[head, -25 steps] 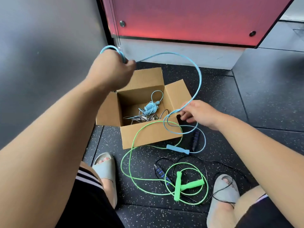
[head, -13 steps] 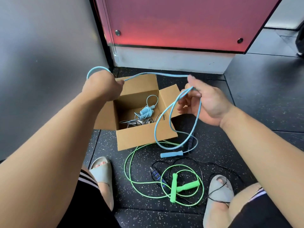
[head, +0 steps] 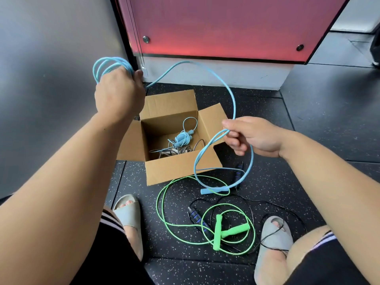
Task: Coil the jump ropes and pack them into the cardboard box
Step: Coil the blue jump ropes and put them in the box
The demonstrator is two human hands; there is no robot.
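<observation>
My left hand [head: 118, 93] is raised above the open cardboard box [head: 181, 167] and grips several coils of a light blue jump rope [head: 232, 95]. The rope arcs over to my right hand [head: 253, 136], which pinches a loop of it to the right of the box. From there it hangs down to its blue handle [head: 213, 190] on the floor. Inside the box lie a coiled blue rope [head: 182, 138] and a grey one [head: 174, 151]. A green jump rope [head: 222, 231] and a black rope with blue-ringed handles [head: 195, 217] lie loose on the floor.
The floor is dark speckled rubber matting [head: 308, 161]. A red panel [head: 216, 23] and a grey wall [head: 51, 58] stand behind and left of the box. My feet in grey slides [head: 129, 214] frame the loose ropes; black cord runs over the right slide [head: 273, 235].
My left hand rose and moved right with more blue coils around it. My right hand dropped lower and to the right, drawing out a wider arc of the rope.
</observation>
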